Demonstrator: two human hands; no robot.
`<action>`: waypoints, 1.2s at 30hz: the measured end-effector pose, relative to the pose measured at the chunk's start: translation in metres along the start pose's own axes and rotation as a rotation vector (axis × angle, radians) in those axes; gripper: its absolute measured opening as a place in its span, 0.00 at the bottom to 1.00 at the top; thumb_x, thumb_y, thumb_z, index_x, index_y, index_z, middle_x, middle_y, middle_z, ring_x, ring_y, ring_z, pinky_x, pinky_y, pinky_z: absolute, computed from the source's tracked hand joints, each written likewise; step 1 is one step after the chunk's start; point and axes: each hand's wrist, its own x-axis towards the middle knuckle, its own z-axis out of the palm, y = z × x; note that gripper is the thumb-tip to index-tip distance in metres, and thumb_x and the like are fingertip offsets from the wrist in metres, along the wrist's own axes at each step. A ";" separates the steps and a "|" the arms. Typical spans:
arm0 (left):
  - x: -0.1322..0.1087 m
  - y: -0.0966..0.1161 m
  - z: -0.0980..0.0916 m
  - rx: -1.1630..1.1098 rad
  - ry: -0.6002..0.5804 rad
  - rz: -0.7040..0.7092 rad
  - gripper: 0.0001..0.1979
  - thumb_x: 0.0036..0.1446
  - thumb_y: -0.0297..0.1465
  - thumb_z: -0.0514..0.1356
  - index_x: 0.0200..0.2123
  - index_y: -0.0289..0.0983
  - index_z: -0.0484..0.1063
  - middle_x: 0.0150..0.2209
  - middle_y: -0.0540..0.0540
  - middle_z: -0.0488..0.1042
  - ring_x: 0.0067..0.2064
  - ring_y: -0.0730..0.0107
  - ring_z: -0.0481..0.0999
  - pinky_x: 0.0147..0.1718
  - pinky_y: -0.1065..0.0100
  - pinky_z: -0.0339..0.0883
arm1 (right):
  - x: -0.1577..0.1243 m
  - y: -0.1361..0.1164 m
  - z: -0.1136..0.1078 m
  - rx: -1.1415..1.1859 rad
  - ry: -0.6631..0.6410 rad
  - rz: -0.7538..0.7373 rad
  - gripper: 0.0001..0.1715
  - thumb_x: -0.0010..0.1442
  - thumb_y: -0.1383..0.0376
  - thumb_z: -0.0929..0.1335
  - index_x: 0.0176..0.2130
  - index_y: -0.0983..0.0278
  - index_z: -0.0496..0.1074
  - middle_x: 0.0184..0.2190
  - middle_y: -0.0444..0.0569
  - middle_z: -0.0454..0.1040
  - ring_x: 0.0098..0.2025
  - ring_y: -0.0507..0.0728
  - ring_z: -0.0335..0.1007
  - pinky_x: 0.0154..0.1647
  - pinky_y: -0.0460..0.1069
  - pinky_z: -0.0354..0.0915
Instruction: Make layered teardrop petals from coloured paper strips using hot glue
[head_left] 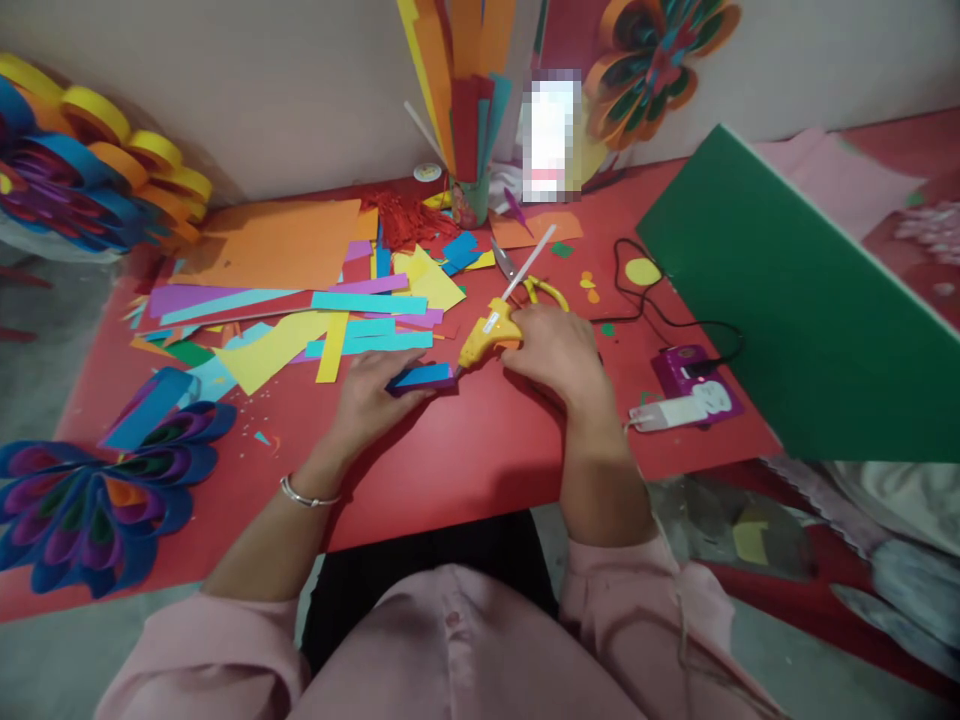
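My right hand is closed round the grip of a yellow glue gun, with a whitish glue stick poking up out of its back end. The gun's nozzle points down to the left, at the end of a blue and purple paper strip; whether it touches cannot be made out. That strip is held by my left hand, its fingers closed on the strip's left part just above the red table. Scissors with yellow handles lie behind my right hand, partly hidden.
Coloured paper strips and an orange sheet cover the left back. A paper-loop flower lies front left. A cup of strips stands behind. On the right are a purple power socket, a black cord and a leaning green board.
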 end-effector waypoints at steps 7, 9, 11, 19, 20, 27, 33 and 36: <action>0.000 -0.001 0.001 -0.005 -0.008 -0.026 0.24 0.62 0.48 0.73 0.59 0.48 0.83 0.54 0.43 0.87 0.53 0.47 0.86 0.60 0.45 0.74 | 0.012 0.020 0.003 0.087 0.221 0.319 0.24 0.67 0.53 0.69 0.50 0.67 0.82 0.46 0.68 0.84 0.47 0.73 0.81 0.43 0.60 0.73; 0.001 0.001 0.000 0.011 -0.011 -0.044 0.25 0.61 0.46 0.74 0.59 0.48 0.82 0.54 0.43 0.87 0.53 0.47 0.86 0.61 0.45 0.73 | 0.015 0.025 0.006 0.100 0.189 0.344 0.24 0.68 0.53 0.68 0.50 0.67 0.83 0.47 0.69 0.84 0.49 0.74 0.81 0.45 0.62 0.73; 0.001 0.003 -0.001 0.028 -0.018 -0.049 0.26 0.60 0.44 0.75 0.60 0.47 0.82 0.54 0.43 0.87 0.54 0.47 0.85 0.61 0.45 0.73 | 0.017 0.026 0.008 0.103 0.152 0.344 0.25 0.68 0.50 0.68 0.51 0.66 0.83 0.48 0.69 0.84 0.51 0.76 0.81 0.48 0.65 0.74; 0.000 0.007 -0.002 0.061 -0.030 -0.010 0.24 0.62 0.41 0.74 0.60 0.46 0.82 0.54 0.44 0.87 0.53 0.49 0.86 0.60 0.48 0.73 | 0.004 0.010 0.000 0.144 0.226 0.096 0.17 0.67 0.60 0.71 0.54 0.61 0.81 0.54 0.60 0.83 0.57 0.70 0.79 0.55 0.62 0.73; 0.000 0.008 -0.002 0.062 -0.024 -0.006 0.24 0.62 0.42 0.74 0.60 0.47 0.82 0.54 0.44 0.88 0.53 0.49 0.86 0.59 0.48 0.73 | 0.004 0.005 0.002 0.247 0.146 -0.028 0.18 0.65 0.63 0.73 0.54 0.60 0.81 0.53 0.55 0.84 0.54 0.65 0.80 0.54 0.58 0.73; 0.001 0.010 -0.002 0.060 -0.015 0.014 0.25 0.64 0.51 0.72 0.59 0.47 0.83 0.54 0.42 0.87 0.52 0.49 0.85 0.59 0.48 0.71 | 0.010 -0.022 0.031 0.361 -0.205 -0.317 0.25 0.58 0.62 0.77 0.55 0.60 0.80 0.52 0.52 0.83 0.51 0.62 0.78 0.47 0.52 0.67; 0.000 0.015 -0.005 0.061 -0.019 0.038 0.24 0.74 0.54 0.60 0.56 0.45 0.84 0.51 0.43 0.88 0.53 0.52 0.85 0.69 0.44 0.60 | 0.013 -0.021 0.035 0.348 -0.243 -0.338 0.24 0.57 0.57 0.77 0.53 0.59 0.81 0.50 0.51 0.83 0.48 0.62 0.78 0.43 0.53 0.64; 0.001 0.017 -0.004 0.079 -0.033 0.025 0.20 0.77 0.49 0.57 0.54 0.45 0.85 0.50 0.45 0.89 0.51 0.55 0.85 0.70 0.45 0.59 | 0.013 -0.023 0.031 0.309 -0.243 -0.343 0.23 0.56 0.61 0.75 0.52 0.59 0.82 0.47 0.51 0.83 0.48 0.62 0.77 0.41 0.53 0.63</action>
